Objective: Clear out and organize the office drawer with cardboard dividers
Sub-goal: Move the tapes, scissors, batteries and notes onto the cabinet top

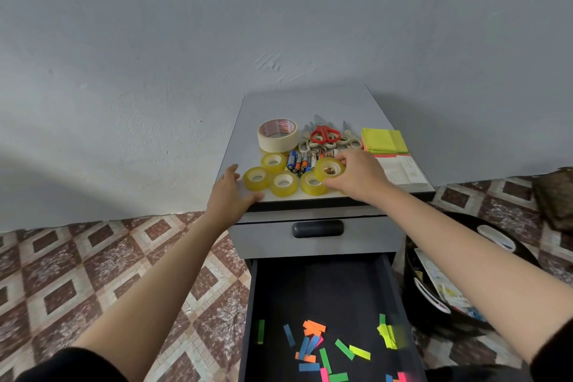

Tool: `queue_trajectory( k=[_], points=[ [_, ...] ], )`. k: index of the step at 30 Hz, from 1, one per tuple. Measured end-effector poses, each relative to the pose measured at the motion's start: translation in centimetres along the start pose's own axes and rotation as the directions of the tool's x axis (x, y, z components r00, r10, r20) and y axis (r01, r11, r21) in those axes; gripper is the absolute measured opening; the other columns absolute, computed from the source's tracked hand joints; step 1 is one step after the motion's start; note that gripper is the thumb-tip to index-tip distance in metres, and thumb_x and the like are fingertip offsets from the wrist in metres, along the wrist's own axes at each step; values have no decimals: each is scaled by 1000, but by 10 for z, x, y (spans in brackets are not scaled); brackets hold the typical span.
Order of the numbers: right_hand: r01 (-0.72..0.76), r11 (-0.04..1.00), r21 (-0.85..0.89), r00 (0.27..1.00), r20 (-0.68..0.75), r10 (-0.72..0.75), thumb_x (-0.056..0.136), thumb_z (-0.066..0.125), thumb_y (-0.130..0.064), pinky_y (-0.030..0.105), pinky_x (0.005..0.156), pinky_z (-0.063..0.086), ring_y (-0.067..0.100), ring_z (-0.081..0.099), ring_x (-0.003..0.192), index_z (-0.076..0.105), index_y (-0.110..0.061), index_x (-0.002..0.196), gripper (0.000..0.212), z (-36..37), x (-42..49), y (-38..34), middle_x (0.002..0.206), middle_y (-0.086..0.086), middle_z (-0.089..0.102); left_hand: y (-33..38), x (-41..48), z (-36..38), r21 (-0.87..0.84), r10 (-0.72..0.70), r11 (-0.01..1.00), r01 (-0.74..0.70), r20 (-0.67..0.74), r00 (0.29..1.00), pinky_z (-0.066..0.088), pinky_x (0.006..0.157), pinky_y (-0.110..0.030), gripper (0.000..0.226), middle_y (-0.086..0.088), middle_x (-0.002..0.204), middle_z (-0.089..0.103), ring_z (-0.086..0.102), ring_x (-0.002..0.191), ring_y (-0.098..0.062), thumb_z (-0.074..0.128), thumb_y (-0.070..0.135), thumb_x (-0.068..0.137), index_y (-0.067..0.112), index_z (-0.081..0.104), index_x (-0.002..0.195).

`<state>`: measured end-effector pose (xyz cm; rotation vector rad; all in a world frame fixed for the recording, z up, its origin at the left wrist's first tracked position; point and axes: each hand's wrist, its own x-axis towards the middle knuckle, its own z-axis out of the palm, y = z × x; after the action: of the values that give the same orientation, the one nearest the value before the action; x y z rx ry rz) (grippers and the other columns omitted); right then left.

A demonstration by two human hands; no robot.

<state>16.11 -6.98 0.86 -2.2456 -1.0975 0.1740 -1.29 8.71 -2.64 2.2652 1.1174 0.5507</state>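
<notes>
Tape roll point(328, 169) pinched in my right hand point(356, 177), tilted over the other rolls point(283, 183) on the cabinet top point(310, 105) | left hand point(231, 192) flat on its corner | drawer point(310, 288) open below, paper flags point(313, 327) inside | tip: set it flat, beside the row

Grey cabinet top point(310, 105), set against the wall. Carries a masking tape roll point(278, 134) at back left, scissors point(325, 134) heaped just beside it, and a sticky note stack point(384, 141) at back right, touching a white pad point(403, 172) in front. Holds batteries point(299, 162) mid-surface, with flat clear tape rolls point(256, 178) clustered, touching, along the front left.
</notes>
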Motion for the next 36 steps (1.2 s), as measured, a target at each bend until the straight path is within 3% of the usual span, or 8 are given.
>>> queue_trajectory(
  k=[11,18,23,26,29,36],
  points=[
    [41,989,-139,997,68,-32,67,74,-30,40,72,51,27,60,87,66,-1,97,42,8,13,1,94,11,67,-8,-5,7,-1,30,1000,-30,-53,998,32,105,-35,73,-12,137,45,40,128,-26,68,28,84,6,29,142],
    [35,993,-110,997,67,-27,65,75,-28,35,63,45,28,60,85,67,1,93,41,12,15,6,93,13,67,-8,-7,7,17,36,999,-35,-59,998,32,104,-33,68,-12,136,46,41,127,-25,66,28,86,5,32,140],
    [53,993,-104,998,33,-50,67,81,-37,38,92,47,24,53,115,52,-9,131,76,4,5,5,127,8,56,-8,-17,3,39,28,999,-27,-40,999,32,104,-33,67,-12,137,46,40,127,-25,65,27,87,5,31,141],
    [64,996,-68,996,-55,-68,75,75,-27,31,83,45,23,55,105,59,-10,120,51,-3,-5,0,112,7,59,-6,-27,0,53,26,998,-26,7,1000,31,106,-34,71,-10,140,44,39,130,-25,65,28,87,8,28,144],
    [109,993,36,989,-106,-105,82,63,-11,28,69,43,21,58,84,66,-8,88,7,-7,-22,-3,83,2,60,-1,-41,-5,44,17,999,-19,41,999,32,106,-34,71,-9,142,42,38,131,-25,64,29,87,10,27,145],
    [161,979,123,986,-56,-155,84,59,-5,21,60,39,13,51,68,67,-5,78,10,-5,-74,-6,71,2,59,-2,-90,-1,18,30,999,-31,57,998,34,104,-31,62,-9,141,44,40,130,-22,63,23,88,9,34,141]
  ],
)
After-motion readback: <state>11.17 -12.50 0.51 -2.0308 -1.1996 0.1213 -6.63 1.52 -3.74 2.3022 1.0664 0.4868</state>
